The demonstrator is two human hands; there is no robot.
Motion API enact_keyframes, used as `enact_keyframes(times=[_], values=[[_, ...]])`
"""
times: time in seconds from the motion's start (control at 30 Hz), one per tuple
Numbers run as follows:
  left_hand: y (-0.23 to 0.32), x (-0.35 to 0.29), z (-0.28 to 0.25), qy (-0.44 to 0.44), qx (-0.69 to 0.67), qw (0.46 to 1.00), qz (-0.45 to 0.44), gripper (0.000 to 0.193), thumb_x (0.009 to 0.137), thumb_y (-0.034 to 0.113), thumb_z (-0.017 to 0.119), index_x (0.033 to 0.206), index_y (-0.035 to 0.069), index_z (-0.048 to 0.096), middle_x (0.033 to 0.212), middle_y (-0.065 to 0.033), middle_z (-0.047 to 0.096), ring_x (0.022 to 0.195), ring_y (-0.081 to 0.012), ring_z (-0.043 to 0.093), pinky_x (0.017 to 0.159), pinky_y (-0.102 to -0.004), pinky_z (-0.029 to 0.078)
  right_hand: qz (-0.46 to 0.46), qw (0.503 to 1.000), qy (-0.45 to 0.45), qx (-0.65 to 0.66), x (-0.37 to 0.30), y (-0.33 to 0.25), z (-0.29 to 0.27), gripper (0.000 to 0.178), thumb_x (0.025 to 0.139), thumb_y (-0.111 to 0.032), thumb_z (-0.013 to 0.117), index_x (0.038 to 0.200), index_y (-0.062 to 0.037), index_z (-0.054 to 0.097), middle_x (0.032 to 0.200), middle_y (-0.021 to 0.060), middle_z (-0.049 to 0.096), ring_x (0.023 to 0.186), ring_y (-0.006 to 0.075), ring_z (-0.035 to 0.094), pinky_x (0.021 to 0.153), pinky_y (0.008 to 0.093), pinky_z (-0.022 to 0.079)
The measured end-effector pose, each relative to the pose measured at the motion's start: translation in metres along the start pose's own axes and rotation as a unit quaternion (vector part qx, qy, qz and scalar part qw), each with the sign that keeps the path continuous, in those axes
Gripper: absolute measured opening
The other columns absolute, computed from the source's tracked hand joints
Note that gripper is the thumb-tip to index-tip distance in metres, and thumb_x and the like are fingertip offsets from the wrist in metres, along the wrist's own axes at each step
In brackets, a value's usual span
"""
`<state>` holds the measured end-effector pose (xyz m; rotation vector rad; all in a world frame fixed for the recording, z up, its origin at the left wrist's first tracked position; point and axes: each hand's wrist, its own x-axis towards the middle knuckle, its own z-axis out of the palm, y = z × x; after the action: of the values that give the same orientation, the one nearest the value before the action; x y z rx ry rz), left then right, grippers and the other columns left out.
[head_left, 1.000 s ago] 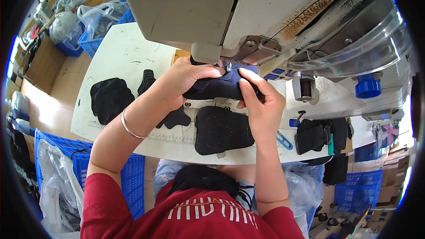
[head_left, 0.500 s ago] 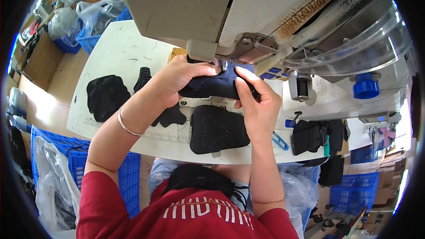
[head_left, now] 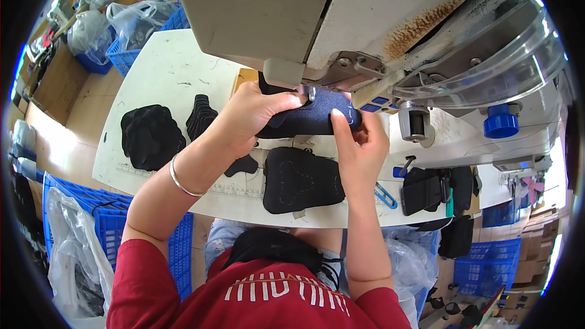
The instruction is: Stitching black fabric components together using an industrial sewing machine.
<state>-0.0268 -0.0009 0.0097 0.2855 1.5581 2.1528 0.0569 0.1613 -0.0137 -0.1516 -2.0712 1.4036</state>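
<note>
Nearest to the camera, the person in a red shirt is leaning over the white table (head_left: 164, 79), and both forearms are reaching up toward the sewing machine (head_left: 341, 18). A thin metal bracelet (head_left: 183, 180) is sitting on the left wrist.

The left hand (head_left: 253, 116) is lying over the dark fabric piece (head_left: 311, 119), with the fingers curled and pressing on its top and left side. The right hand (head_left: 359, 143) is gripping the right end of the same piece, the thumb and fingers closed narrowly on its edge. The piece is being held just under the head of the machine, and the needle area (head_left: 311, 92) is right above it, very near to the fingertips of both hands.

This is the main risk, as I judge it: if the machine is running while a fingertip is sliding forward, the needle could hit it. Also, if one hand is pulling harder than the other, the piece could turn and the seam could go crooked.

Just below the hands, a finished black pad (head_left: 301, 180) is lying flat on the table edge, and it could be pushed off by an elbow. Farther to the left, a pile of black pieces (head_left: 149, 134) is resting, and beyond it blue baskets (head_left: 131, 49) with plastic bags are standing on the floor.
</note>
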Motion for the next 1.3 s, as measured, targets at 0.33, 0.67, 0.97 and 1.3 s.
enact_keyframes(times=[0.33,0.67,0.97,1.3], values=[[-0.007,0.001,0.001,0.004,-0.057,0.998,0.005,0.015,0.081,0.006,0.065,0.095,-0.001,0.067,0.091,-0.0050,0.067,0.082,-0.0117,0.061,0.078,-0.0274,0.047,-0.207,0.951,0.089,-0.213,-0.014,0.006,-0.009,0.032,0.079,-0.008,0.071,0.109,-0.0015,0.062,0.115,0.0150,0.048,0.104,0.0279,0.048,0.083,0.0365,0.041],[-0.016,-0.005,0.011,0.062,-0.101,0.993,0.015,0.016,0.080,0.006,0.064,0.094,0.000,0.068,0.088,-0.0033,0.067,0.080,-0.0094,0.060,0.075,-0.0253,0.046,-0.110,0.993,0.044,0.007,-0.033,-0.014,0.038,0.015,0.082,-0.007,0.069,0.091,-0.0021,0.058,0.076,0.0074,0.061,0.064,0.0177,0.060,0.061,0.0282,0.047],[-0.022,-0.011,0.022,0.100,-0.121,0.987,0.039,0.018,0.082,0.006,0.065,0.099,0.001,0.064,0.090,-0.0032,0.065,0.077,-0.0107,0.062,0.069,-0.0245,0.051,0.016,0.997,0.001,0.072,-0.031,-0.017,0.035,0.014,0.085,-0.002,0.061,0.099,-0.0014,0.064,0.078,0.0050,0.064,0.067,0.0098,0.058,0.065,0.0245,0.047],[-0.026,-0.031,0.024,0.105,-0.156,0.982,0.005,0.016,0.082,0.012,0.069,0.094,0.002,0.067,0.085,-0.0040,0.067,0.070,-0.0093,0.063,0.058,-0.0248,0.050,0.038,0.993,-0.010,0.114,-0.027,-0.009,0.017,0.015,0.087,-0.001,0.059,0.101,-0.0018,0.064,0.087,0.0020,0.066,0.075,0.0067,0.060,0.069,0.0212,0.047]])
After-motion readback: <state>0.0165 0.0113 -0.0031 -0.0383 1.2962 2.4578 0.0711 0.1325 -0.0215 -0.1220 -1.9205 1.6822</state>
